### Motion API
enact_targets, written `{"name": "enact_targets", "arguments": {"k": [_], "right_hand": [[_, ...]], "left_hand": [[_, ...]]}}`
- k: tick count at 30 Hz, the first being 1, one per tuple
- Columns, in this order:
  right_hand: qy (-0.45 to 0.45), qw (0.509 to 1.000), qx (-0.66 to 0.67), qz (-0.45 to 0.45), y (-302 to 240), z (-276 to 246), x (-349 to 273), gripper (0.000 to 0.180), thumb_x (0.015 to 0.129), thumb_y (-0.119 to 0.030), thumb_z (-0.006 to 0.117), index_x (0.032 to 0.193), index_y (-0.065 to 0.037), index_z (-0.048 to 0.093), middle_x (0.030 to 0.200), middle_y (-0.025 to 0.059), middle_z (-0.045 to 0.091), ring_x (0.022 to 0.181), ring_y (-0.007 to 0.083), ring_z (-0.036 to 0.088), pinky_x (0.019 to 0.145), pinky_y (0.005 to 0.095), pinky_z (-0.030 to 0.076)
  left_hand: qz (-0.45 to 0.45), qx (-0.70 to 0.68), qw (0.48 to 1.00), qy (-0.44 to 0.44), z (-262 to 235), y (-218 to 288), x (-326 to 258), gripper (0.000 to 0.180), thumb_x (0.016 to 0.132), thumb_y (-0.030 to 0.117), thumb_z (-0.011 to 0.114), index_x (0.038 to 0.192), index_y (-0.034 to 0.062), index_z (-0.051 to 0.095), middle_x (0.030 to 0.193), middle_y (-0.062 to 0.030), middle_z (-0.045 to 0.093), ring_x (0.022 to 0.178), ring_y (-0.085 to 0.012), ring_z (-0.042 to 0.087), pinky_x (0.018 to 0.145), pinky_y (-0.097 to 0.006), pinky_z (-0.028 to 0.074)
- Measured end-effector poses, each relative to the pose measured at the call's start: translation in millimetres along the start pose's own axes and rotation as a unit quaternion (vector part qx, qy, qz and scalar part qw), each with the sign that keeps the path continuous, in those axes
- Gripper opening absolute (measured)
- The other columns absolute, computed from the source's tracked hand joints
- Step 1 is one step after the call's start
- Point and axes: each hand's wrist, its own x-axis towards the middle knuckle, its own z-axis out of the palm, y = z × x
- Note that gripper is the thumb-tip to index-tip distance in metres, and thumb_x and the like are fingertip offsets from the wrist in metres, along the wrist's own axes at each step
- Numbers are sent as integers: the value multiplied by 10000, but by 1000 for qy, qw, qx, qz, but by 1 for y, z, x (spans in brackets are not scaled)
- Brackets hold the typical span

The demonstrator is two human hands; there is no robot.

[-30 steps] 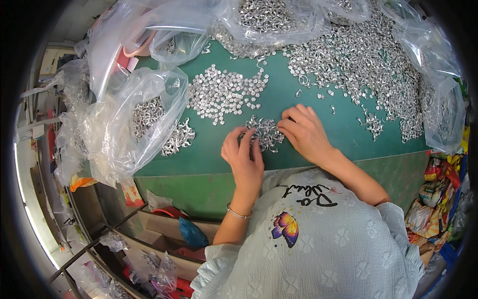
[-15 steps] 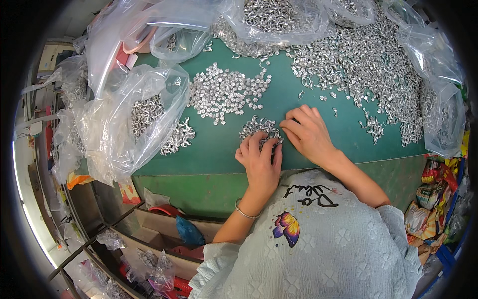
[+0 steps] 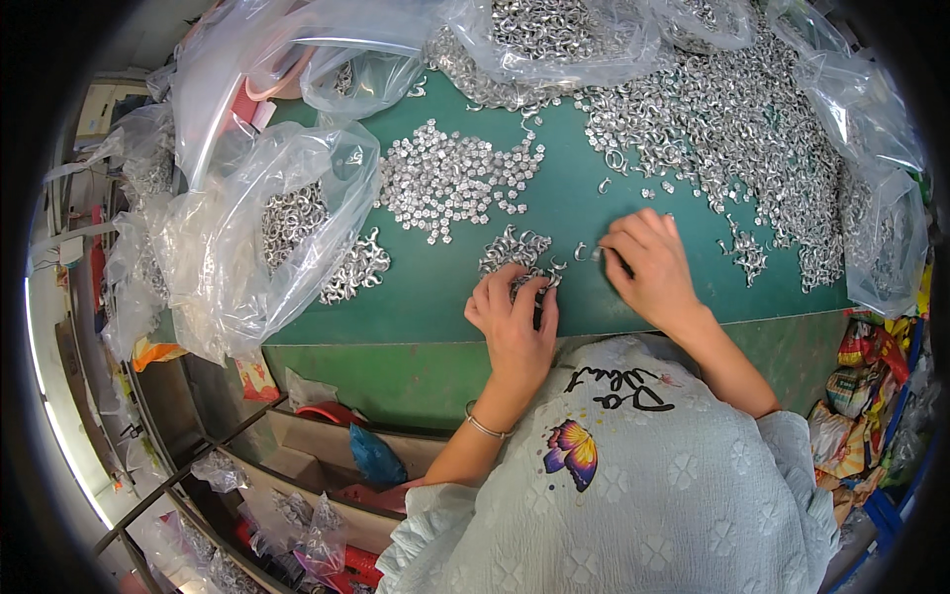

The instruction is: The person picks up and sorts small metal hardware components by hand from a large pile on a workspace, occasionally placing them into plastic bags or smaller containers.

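Note:
My left hand (image 3: 513, 315) rests on the green tabletop with curled fingers over a small heap of curved silver metal pieces (image 3: 517, 246); some show between its fingers and thumb. To its right, my right hand (image 3: 653, 272) is bent, palm down, its fingers close together. At its fingertips is a small silver piece (image 3: 596, 253), partly covered, and one loose curved piece (image 3: 581, 251) lies between the hands. Beyond the left hand spreads a flat patch of small flower-shaped silver pieces (image 3: 450, 178).
A large pile of curved silver pieces (image 3: 732, 139) covers the far right. Clear plastic bags (image 3: 336, 168) with more pieces stand at left and back. A small cluster (image 3: 747, 255) lies right of my right hand. Below the table edge is an open drawer (image 3: 307, 465).
My right hand has moved right, away from the small heap, and loose pieces now show between the hands. My left hand stays nearly in place over the heap.

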Motion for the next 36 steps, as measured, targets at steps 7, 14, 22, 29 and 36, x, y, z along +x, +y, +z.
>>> {"name": "enact_targets", "arguments": {"k": [7,14,22,29,36], "right_hand": [[-29,999,4,15,-3,-21,5,129,761,-26,678,881,-50,636,931,60,570,880,255,524,748,370,397],[-46,996,57,-43,-18,24,38,132,772,-56,704,882,-55,629,954,50,588,893,255,532,771,365,393],[-51,983,147,94,-3,-7,15,112,792,-56,710,835,-44,608,885,63,604,849,266,555,826,367,393],[-84,992,3,91,-1,-18,-2,159,763,-67,730,886,-45,632,952,54,574,907,265,521,777,370,382],[-40,995,88,-11,-19,16,35,178,776,-64,702,944,-49,644,988,55,561,943,258,512,772,369,387]], "left_hand": [[-4,4,1000,14,-2,6,21,261,829,109,694,1077,77,621,1113,-82,546,1058,-282,488,896,-434,302],[-16,39,999,23,0,-7,30,234,846,61,652,1079,76,632,1109,-66,552,1040,-262,495,885,-429,309],[-21,19,999,19,-3,-10,33,213,842,41,643,1053,70,649,1079,-50,566,1039,-252,503,881,-419,305],[-12,27,1000,3,-1,-10,38,178,834,48,649,1011,66,663,1067,-51,568,1049,-255,503,870,-416,302],[-1,50,999,-9,-6,-8,36,129,828,68,667,957,72,668,1077,-61,558,1050,-262,503,868,-423,307]]}}
